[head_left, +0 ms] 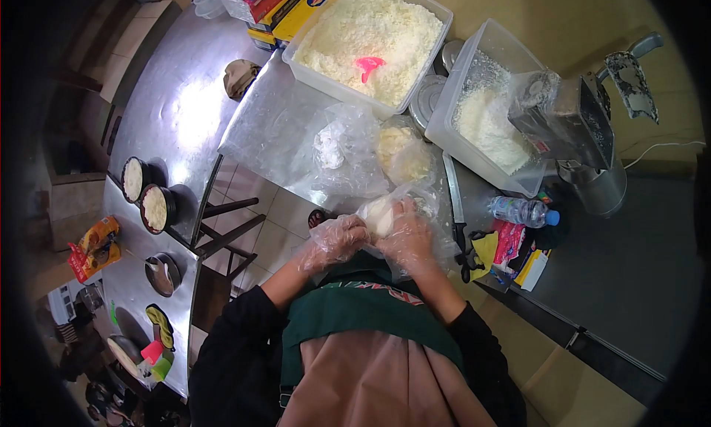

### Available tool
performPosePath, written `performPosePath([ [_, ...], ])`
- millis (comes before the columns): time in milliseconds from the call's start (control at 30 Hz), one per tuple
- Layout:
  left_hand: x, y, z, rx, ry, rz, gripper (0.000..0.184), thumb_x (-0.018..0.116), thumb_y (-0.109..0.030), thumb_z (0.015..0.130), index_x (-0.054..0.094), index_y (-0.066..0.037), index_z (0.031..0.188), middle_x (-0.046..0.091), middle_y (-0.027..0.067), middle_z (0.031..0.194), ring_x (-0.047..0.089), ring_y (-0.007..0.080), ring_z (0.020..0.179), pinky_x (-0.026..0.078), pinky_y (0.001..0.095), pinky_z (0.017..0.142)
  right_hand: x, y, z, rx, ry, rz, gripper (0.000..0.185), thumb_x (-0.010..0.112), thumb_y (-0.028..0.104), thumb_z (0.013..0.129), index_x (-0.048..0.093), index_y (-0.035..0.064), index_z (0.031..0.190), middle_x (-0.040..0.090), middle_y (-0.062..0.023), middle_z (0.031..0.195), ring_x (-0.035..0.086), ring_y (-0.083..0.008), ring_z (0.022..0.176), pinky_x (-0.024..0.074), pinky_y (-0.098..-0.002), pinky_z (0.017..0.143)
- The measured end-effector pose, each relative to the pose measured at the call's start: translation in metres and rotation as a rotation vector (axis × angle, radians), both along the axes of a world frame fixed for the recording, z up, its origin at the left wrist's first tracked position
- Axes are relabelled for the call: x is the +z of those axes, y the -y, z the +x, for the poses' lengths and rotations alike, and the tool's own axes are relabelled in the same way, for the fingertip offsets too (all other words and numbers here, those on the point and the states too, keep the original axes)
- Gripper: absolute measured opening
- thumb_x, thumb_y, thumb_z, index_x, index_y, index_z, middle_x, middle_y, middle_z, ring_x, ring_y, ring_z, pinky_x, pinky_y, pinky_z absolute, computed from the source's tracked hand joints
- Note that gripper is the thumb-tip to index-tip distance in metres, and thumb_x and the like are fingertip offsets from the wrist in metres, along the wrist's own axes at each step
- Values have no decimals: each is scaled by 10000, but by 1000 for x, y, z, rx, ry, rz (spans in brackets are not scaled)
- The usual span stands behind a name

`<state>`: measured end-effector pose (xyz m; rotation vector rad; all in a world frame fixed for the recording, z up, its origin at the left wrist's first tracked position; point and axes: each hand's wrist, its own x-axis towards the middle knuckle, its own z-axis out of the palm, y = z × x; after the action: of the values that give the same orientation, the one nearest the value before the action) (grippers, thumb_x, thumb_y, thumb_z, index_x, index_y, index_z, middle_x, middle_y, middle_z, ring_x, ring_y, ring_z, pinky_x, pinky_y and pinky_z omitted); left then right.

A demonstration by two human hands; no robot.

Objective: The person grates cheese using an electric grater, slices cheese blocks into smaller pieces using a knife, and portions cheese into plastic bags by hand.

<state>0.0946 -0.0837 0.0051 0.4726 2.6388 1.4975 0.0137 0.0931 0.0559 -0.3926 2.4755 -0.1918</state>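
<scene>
My left hand [337, 238], in a clear plastic glove, has its fingers closed at the left side of a clear plastic bag of white food [380, 215]. From the other side my right hand [409, 236], also gloved, grips the same bag just in front of my green apron. Whether the white contents are a powder or a soft lump I cannot tell. Just beyond my hands on the metal table lie a second clear bag with a small white heap [328, 147] and a bag of pale yellow shreds [404, 154].
A large tub of pale shreds [370, 38] holds a pink scoop [368, 68]. Right of it, another tub [489, 123] stands under a metal grating machine [566, 116]. A long knife [453, 197] lies beside a water bottle [524, 211]. Round pans [157, 208] stand on the left table.
</scene>
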Motion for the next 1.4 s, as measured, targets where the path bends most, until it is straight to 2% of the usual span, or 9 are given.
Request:
performPosePath([
  [67, 1, 3, 1, -2, 29, -13, 86, 694, -79, 837, 641, -94, 903, 631, 87, 971, 651, 307, 878, 535, 402, 734, 1, -3, 1, -22, -36, -48, 768, 805, 307, 678, 493, 70, 1338, 490, -180, 1325, 621, -369, 1110, 525, -460, 897],
  [433, 1, -8, -14, -39, 123, 27, 100, 711, -79, 833, 643, -103, 902, 607, 86, 1031, 638, 305, 931, 535, 393, 783, -11, -5, -11, -82, -107, -13, 639, 788, 391, 671, 576, 128, 1213, 530, -172, 1229, 609, -377, 1092, 514, -478, 904],
  [667, -19, -12, -13, -9, 137, -9, 93, 710, -102, 840, 650, -91, 910, 554, 148, 1248, 621, 325, 1084, 531, 396, 899, -7, -52, -38, -140, 45, -194, 688, 813, 441, 687, 556, 129, 1244, 606, -192, 1169, 612, -390, 1085, 501, -454, 914],
  [867, -33, -24, -13, -23, 195, 82, 119, 718, -36, 823, 645, -63, 913, 496, 196, 1353, 575, 344, 1209, 504, 407, 993, -30, -76, -46, -161, 220, -426, 596, 831, 315, 674, 591, 120, 1183, 643, -195, 1130, 604, -380, 1087, 484, -450, 948],
  [967, -25, -23, -19, -20, 225, 104, 111, 712, -31, 825, 647, -62, 909, 485, 200, 1376, 559, 351, 1235, 492, 413, 1013, -43, -88, -50, -232, 309, -580, 600, 834, 308, 678, 601, 114, 1195, 616, -198, 1176, 582, -375, 1124, 464, -437, 990],
  [1133, -19, -24, -20, -20, 246, 68, 105, 705, -26, 824, 645, -66, 900, 475, 203, 1399, 546, 357, 1252, 479, 420, 1032, -51, -107, -69, 43, 253, -428, 564, 745, 190, 703, 631, 165, 1255, 545, -183, 1313, 519, -347, 1242, 412, -415, 1072],
  [1267, -26, -30, -20, -18, 302, 34, 94, 705, -40, 824, 641, -69, 886, 481, 204, 1399, 539, 352, 1259, 476, 419, 1024, -60, -115, -73, -50, 308, -391, 587, 711, 110, 727, 607, 158, 1303, 509, -162, 1380, 477, -355, 1302, 366, -413, 1119],
  [1333, -43, -33, -21, -47, 323, -4, 91, 707, -48, 826, 640, -69, 883, 488, 205, 1394, 538, 353, 1260, 476, 419, 1016, -63, -120, -75, -51, 453, -651, 590, 696, 99, 743, 604, 188, 1319, 486, -160, 1410, 476, -335, 1310, 359, -398, 1128],
  [1400, -65, -33, -22, -155, 98, -19, 100, 720, -72, 825, 632, -59, 869, 496, 208, 1397, 542, 354, 1254, 496, 414, 975, -49, -120, -68, -48, 356, -589, 577, 685, 98, 762, 593, 171, 1327, 485, -159, 1411, 480, -313, 1306, 361, -382, 1126],
])
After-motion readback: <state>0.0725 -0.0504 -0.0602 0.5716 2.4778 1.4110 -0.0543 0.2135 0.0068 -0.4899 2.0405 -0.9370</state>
